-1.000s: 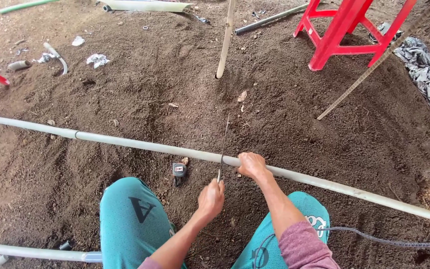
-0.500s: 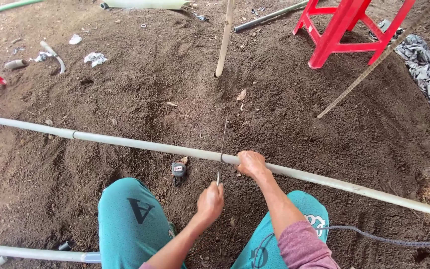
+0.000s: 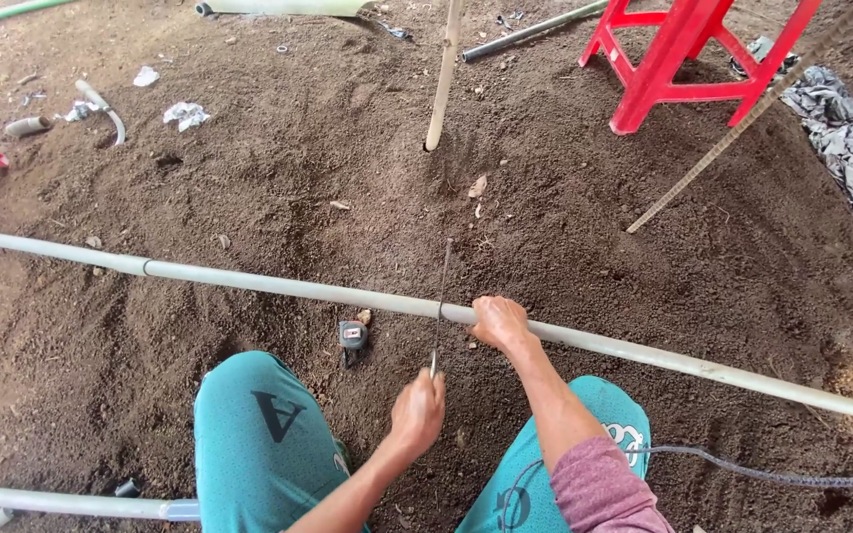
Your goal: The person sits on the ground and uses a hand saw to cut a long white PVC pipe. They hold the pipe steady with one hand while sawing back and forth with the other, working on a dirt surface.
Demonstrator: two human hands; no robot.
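While the right hand [image 3: 499, 322] grips the grey pipe [image 3: 278, 285], left-hand fingers [image 3: 425, 393] close on a thin saw blade [image 3: 440, 296].

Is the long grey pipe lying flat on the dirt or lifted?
Flat: the pipe lies across the soil. The right hand presses it where the blade crosses.

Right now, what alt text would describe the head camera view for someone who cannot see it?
A crouching person in teal trousers saws a long grey pipe lying across dark soil: the right hand presses on the pipe, the left hand holds a thin saw blade across it. A small tape measure lies nearby, a red stool stands beyond.
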